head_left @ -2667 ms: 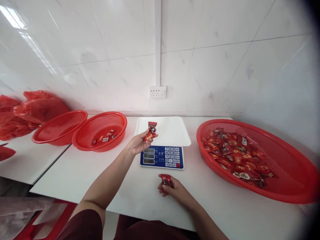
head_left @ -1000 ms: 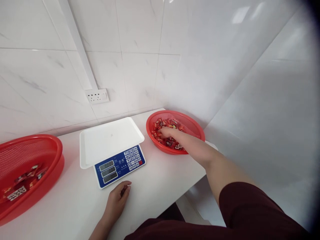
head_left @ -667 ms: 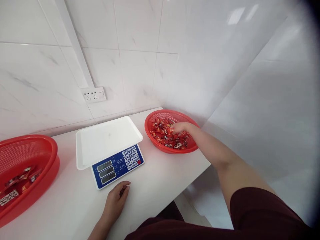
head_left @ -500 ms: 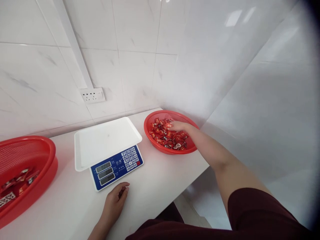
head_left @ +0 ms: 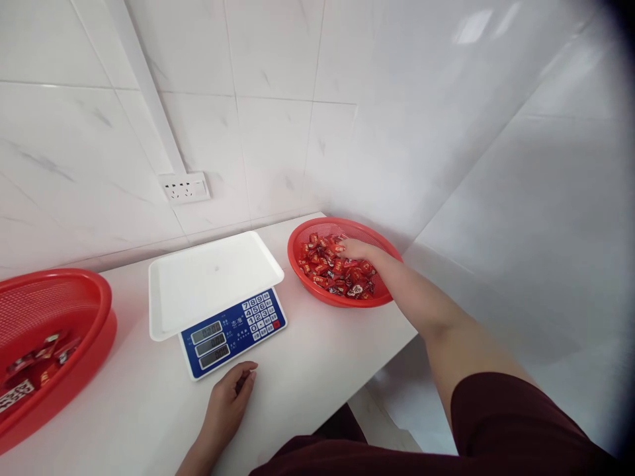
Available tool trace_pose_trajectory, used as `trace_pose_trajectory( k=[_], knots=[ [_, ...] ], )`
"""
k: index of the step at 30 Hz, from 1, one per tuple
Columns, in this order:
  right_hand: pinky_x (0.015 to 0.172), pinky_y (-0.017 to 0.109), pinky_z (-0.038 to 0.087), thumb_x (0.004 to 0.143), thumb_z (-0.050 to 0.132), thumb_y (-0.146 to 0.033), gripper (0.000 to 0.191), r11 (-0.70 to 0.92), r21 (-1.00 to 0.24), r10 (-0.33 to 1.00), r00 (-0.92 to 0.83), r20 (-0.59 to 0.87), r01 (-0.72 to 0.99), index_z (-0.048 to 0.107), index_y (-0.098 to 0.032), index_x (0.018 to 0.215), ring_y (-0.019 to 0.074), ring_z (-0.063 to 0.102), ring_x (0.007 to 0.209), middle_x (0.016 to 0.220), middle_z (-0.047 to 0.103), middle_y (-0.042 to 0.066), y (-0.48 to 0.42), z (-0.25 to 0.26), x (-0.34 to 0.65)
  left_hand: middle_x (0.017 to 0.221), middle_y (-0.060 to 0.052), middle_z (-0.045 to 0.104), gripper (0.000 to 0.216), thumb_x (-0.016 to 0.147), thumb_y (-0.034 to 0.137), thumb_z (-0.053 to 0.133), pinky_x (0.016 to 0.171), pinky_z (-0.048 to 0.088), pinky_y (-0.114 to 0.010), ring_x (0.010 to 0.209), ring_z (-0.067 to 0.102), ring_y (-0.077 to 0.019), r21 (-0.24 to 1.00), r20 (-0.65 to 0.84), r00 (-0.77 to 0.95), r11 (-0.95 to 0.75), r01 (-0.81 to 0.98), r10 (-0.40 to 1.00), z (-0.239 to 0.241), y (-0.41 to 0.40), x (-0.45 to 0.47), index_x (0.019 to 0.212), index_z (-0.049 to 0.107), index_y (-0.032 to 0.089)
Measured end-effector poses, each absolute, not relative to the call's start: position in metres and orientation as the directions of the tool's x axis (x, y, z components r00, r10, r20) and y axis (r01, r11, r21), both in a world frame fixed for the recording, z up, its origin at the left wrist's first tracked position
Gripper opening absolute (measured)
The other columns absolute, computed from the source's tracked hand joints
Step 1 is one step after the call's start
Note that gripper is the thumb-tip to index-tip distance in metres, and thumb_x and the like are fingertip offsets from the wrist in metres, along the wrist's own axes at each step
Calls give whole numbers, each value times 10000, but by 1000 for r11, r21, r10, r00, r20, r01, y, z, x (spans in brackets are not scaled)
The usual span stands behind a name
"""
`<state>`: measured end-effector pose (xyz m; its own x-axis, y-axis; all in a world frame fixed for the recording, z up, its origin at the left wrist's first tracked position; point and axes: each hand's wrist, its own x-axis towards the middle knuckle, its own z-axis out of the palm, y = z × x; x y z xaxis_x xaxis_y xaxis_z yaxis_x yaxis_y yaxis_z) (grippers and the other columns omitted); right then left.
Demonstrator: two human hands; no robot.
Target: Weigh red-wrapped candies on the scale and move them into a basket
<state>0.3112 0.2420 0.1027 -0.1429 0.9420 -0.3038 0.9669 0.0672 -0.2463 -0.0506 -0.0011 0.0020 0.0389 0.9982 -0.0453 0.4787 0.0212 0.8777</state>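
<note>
My right hand point(head_left: 355, 249) reaches into the red plastic basket point(head_left: 305, 281) on the right. Its fingers are closed at the tips on a red-wrapped candy point(head_left: 339, 248). Below and around it lies a pile of wrapped candies point(head_left: 342, 272), mostly red with printed labels. My left hand point(head_left: 233, 393) rests on the white table point(head_left: 307, 377), fingers curled in and thumb near the index finger, with nothing visible in it. Just beyond it stands a digital scale point(head_left: 233, 330) with a bare white weighing tray point(head_left: 215, 281), a blue keypad panel and lit number displays.
A second red basket point(head_left: 94, 350), cut off by the left edge of the view, holds more wrapped candies point(head_left: 47, 357). Behind the table rises a tiled wall point(head_left: 272, 145) with a power socket point(head_left: 185, 188). Another wall point(head_left: 496, 231) closes off the right side.
My right hand stays in the right basket at nearly the same spot, and my left hand has not moved. The view has shifted slightly. The digits on the scale's top display look different.
</note>
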Motion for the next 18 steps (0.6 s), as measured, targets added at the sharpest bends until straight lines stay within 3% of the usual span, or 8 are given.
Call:
trace_pose_trajectory(
  k=[3, 5, 8, 12, 18],
  knots=[
    [748, 281, 442, 744, 637, -319, 215, 83, -178, 935, -138, -326, 980, 647, -182, 909, 225, 605, 853, 956, 664, 78, 239, 92, 309, 720, -20, 660, 305, 749, 464, 515, 622, 508, -284, 687, 621, -200, 880, -41, 35, 20, 474, 999, 1, -1, -51, 864, 650, 215],
    [802, 311, 438, 739, 654, -310, 321, 88, -138, 937, -129, -326, 987, 612, -188, 1032, 252, 583, 949, 1068, 628, 99, 236, 83, 302, 733, -22, 661, 307, 753, 460, 513, 628, 507, -284, 693, 621, -200, 880, -43, 39, 19, 474, 998, 0, -1, -51, 872, 648, 212],
    [847, 388, 443, 810, 594, -321, 396, 79, -85, 944, -102, -314, 993, 516, -178, 1172, 241, 553, 1008, 1167, 558, 114, 232, 71, 289, 744, -26, 660, 296, 765, 446, 508, 652, 504, -289, 710, 619, -201, 877, -49, 48, 20, 479, 998, 0, -1, -52, 885, 640, 210],
    [806, 384, 487, 885, 495, -315, 269, 100, -78, 942, -119, -313, 992, 538, -180, 1114, 181, 568, 942, 1134, 554, 67, 238, 72, 286, 743, -25, 663, 299, 762, 453, 513, 638, 500, -291, 678, 613, -196, 881, -52, 42, 26, 473, 998, 1, -1, -51, 881, 642, 211],
    [791, 385, 493, 876, 511, -317, 293, 119, -72, 965, -132, -225, 990, 533, -158, 1120, 197, 571, 940, 1122, 556, 66, 256, 84, 292, 700, -13, 648, 309, 764, 465, 511, 578, 484, -269, 612, 589, -176, 889, -56, 39, 32, 456, 998, 2, -1, -51, 876, 637, 206]
  ],
)
